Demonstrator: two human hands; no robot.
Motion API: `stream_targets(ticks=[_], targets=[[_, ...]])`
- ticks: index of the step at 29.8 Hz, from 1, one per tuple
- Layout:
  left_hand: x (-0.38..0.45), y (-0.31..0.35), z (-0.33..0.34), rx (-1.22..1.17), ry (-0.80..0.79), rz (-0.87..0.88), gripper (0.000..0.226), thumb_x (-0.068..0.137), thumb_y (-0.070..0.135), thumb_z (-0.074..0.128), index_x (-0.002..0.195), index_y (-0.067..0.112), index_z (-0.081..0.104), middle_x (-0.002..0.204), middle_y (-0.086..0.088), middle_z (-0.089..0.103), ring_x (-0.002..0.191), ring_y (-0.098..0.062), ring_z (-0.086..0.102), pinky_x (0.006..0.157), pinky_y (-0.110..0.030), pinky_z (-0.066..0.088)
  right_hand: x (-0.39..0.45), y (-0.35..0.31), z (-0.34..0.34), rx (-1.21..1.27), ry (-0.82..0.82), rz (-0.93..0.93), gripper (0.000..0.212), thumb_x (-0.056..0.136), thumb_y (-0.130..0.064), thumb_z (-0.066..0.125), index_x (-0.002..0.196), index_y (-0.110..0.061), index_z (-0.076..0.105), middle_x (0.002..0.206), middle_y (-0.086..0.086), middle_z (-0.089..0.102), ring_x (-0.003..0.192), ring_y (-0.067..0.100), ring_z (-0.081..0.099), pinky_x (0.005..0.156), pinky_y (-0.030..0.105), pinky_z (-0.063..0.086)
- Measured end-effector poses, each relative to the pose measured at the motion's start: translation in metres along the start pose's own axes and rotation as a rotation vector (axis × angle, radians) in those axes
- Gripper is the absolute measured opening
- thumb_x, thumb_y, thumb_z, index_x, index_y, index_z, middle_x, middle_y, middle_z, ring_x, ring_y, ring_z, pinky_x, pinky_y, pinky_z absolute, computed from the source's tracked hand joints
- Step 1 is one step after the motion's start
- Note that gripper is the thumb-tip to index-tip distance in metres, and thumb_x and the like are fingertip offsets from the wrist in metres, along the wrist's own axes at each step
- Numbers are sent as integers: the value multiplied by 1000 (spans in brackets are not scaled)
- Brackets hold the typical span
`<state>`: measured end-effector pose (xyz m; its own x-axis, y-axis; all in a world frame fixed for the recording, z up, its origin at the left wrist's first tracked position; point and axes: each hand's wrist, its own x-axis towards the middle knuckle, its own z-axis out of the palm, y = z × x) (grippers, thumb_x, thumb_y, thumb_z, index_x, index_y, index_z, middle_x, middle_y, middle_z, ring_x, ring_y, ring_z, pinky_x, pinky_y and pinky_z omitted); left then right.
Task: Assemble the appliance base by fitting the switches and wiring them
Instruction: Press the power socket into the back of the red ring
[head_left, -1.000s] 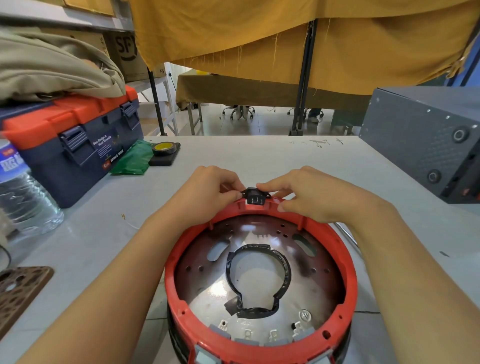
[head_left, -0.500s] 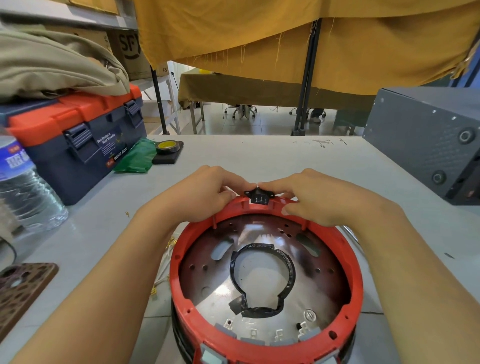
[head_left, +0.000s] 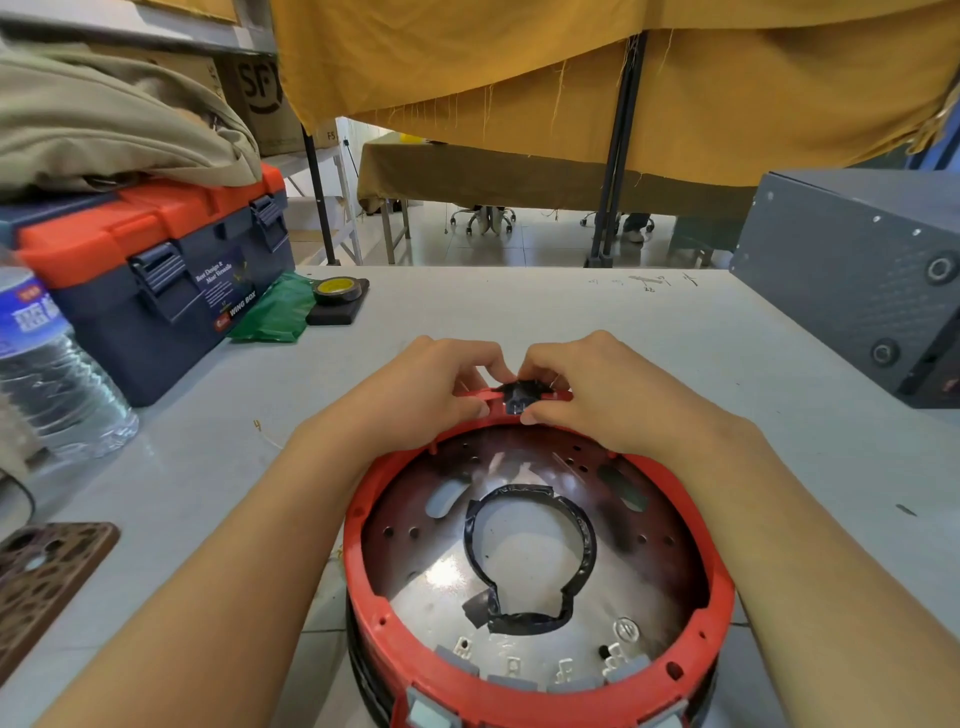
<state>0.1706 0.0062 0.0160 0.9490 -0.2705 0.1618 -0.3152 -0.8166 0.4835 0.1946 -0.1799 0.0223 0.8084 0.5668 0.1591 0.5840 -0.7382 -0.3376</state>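
Both hands are working the far rim of the red base (head_left: 540, 691): left hand (head_left: 431, 395) and right hand (head_left: 602, 389) are pinching the black switch (head_left: 521, 396) with curled fingers.

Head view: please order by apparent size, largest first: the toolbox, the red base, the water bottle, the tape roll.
1. Red base, though it is nearest the camera, so its lead is unsure.
2. Toolbox.
3. Water bottle, partly cut off by the edge.
4. Tape roll.
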Motion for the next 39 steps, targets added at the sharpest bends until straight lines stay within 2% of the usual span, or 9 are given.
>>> stream_targets(ticks=[3, 9, 11, 15, 21, 29, 39], targets=[[0, 0, -1, 4, -8, -2, 25, 83, 12, 66, 100, 29, 64, 93, 1, 67, 84, -13, 62, 69, -6, 41, -1, 0, -2, 2, -23, 5, 29, 81, -35, 71, 108, -24, 63, 107, 2, 65, 96, 23, 60, 85, 41, 50], [-2, 2, -5, 15, -29, 4, 27, 83, 13, 66, 99, 35, 63, 96, 5, 66, 85, -9, 63, 83, -28, 50, -7, 4, -18, 39, -107, 13, 42, 83, -24, 70, 123, -31, 61, 118, -2, 66, 104, 14, 61, 93, 33, 49], [-3, 2, -7, 34, -46, 6, 31, 83, 14, 66, 105, 36, 64, 102, 4, 67, 88, -9, 63, 85, -28, 50, -8, 5, -20, 33, -136, 11, 41, 84, -22, 68, 124, -32, 62, 120, -4, 65, 104, 14, 60, 93, 33, 49], [-5, 5, -11, 112, -77, 18, 43, 83, 19, 65, 120, 40, 60, 106, 3, 67, 94, -11, 63, 86, -23, 47, -8, 7, -21, 27, -165, 21, 43, 86, -23, 67, 127, -35, 58, 124, -9, 62, 100, 11, 60, 84, 23, 43], [-4, 9, -9, 183, -81, 14, 41, 85, 24, 62, 124, 37, 59, 117, 3, 67, 105, -14, 58, 96, -34, 46, -6, 9, -20, 54, -168, 34, 41, 86, -23, 67, 125, -36, 59, 123, -7, 62, 100, 11, 57, 84, 24, 42], [-4, 10, -6, 184, -72, 1, 33, 86, 24, 61, 118, 34, 63, 112, 1, 67, 103, -18, 57, 94, -38, 46, -3, 8, -14, 51, -133, 42, 38, 85, -22, 68, 122, -31, 62, 119, -2, 64, 90, 10, 51, 77, 23, 38], [-1, 10, 0, 207, -57, -16, 31, 84, 24, 60, 114, 33, 61, 105, -1, 65, 100, -22, 57, 88, -41, 48, -2, 5, -11, 13, -132, 58, 42, 83, -25, 70, 123, -29, 62, 107, 2, 60, 91, 17, 50, 78, 27, 40]])
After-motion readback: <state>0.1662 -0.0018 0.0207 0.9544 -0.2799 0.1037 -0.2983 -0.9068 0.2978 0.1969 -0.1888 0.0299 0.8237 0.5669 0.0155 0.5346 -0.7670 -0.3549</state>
